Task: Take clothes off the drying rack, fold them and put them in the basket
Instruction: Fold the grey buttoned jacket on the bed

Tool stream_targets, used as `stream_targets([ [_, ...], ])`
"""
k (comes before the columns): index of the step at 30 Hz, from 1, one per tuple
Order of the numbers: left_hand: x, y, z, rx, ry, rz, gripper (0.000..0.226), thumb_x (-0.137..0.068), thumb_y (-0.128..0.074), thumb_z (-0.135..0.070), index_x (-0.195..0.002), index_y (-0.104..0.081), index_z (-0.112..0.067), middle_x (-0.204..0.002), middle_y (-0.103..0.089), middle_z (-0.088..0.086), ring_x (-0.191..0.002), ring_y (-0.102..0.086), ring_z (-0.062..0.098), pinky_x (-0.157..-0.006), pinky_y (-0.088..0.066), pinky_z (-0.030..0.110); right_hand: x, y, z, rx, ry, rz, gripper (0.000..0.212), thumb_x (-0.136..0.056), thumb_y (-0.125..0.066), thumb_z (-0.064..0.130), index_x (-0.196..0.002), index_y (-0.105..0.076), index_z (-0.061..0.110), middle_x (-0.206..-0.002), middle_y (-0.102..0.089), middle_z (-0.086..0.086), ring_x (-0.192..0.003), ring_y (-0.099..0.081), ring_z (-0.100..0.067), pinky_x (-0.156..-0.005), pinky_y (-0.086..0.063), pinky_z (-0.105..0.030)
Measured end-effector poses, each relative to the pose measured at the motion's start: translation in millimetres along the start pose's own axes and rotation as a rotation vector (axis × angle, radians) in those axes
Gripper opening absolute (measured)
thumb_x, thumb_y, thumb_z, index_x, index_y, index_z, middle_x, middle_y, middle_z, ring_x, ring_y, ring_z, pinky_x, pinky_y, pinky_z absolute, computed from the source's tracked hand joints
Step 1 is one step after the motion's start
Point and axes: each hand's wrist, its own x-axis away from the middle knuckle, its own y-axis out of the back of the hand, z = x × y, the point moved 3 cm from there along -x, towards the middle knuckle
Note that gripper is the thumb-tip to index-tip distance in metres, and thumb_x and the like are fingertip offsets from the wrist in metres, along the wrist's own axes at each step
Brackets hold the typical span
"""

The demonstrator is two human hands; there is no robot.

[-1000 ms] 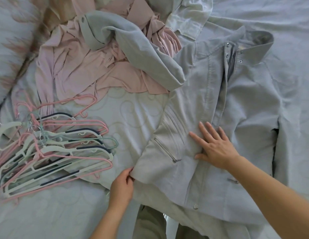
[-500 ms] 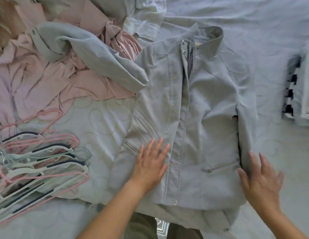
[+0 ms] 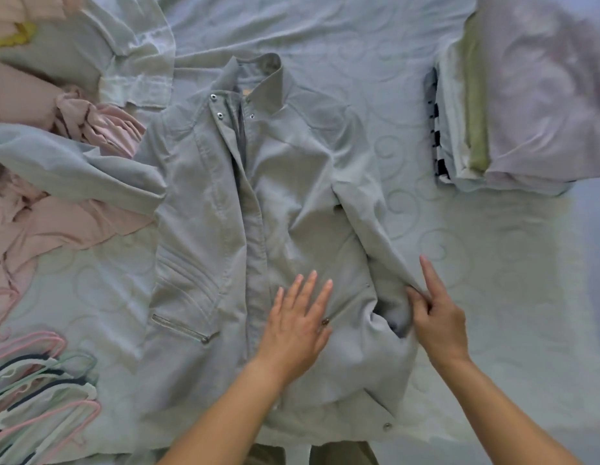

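Since the right hand (image 3: 437, 325) was hovering open off the jacket's (image 3: 204, 229) right edge half a second ago, the main change is that it has closed in. Its thumb and curled fingers now pinch the fabric at the end of the sleeve (image 3: 372, 239), with the forefinger stretched out straight. The left hand (image 3: 293, 325) has crossed the front placket and lies flat with its fingers spread, pressing the lower front just left of that pinch and gripping nothing. The jacket itself lies front up and fastened on the bed (image 3: 493, 297), collar farthest from the person. I judge the smoothing done and the first fold, sleeve over the body, about to begin.

Counted: two hands, one jacket being worked on. To the jacket's near left is one heap of hangers (image 3: 40, 391), pink, pale green and white, too overlapped to number. Further up on its left, under its other sleeve, lie crumpled pink clothes (image 3: 67, 226); how many pieces I cannot tell. Well apart to the jacket's far right stands one folded stack (image 3: 513, 122) showing four layers: striped, pale, green, lilac. Beyond the collar to the left lies one pale shirt (image 3: 134, 72), unfolded. No basket or rack shows.
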Motion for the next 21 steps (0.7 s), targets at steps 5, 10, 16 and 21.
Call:
stream_targets([
  [5,-9.8,-6.9,-26.8,-0.010,-0.039,0.075,0.072,-0.080,-0.036,-0.053,-0.145,-0.034,-0.024,-0.147,-0.043,0.008,-0.132,-0.046,0.027,-0.096,-0.046,0.046,-51.9,62.8,-10.3,0.050,0.064,-0.133,0.049,-0.088,-0.058,0.032,-0.136,-0.048,0.038,-0.073,-0.066,-0.013,-0.075,-0.059,-0.035,-0.075,-0.040,-0.022],
  [10,-23.0,-16.8,-41.5,0.000,-0.068,0.129,0.070,-0.082,-0.036,-0.053,-0.146,-0.031,-0.026,-0.147,-0.043,0.009,-0.133,-0.044,0.032,-0.096,-0.045,0.050,-105.9,97.7,1.4,0.281,0.310,-0.221,0.052,-0.087,-0.047,0.044,-0.128,-0.061,0.016,-0.077,-0.068,0.000,-0.082,-0.062,-0.026,-0.110,-0.025,-0.049],
  [16,-31.0,-22.6,-21.7,-0.068,-0.024,0.179,0.064,-0.085,-0.037,-0.052,-0.141,-0.038,-0.023,-0.143,-0.048,0.012,-0.129,-0.048,0.035,-0.094,-0.045,0.057,-41.9,41.3,-15.3,0.394,0.587,-0.203,0.052,-0.090,-0.052,0.039,-0.139,-0.043,0.021,-0.132,-0.056,-0.010,-0.119,-0.052,-0.026,-0.109,-0.026,-0.052],
  [21,-23.6,-9.7,32.1,-0.153,0.068,0.111,0.066,-0.088,-0.035,-0.051,-0.146,-0.032,-0.020,-0.150,-0.037,0.013,-0.138,-0.033,0.032,-0.105,-0.033,0.057,37.4,-36.1,-34.3,0.350,0.482,0.161,0.068,-0.087,-0.046,0.050,-0.145,-0.033,0.018,-0.110,-0.063,-0.002,-0.093,-0.063,-0.021,-0.077,-0.052,-0.034],
])
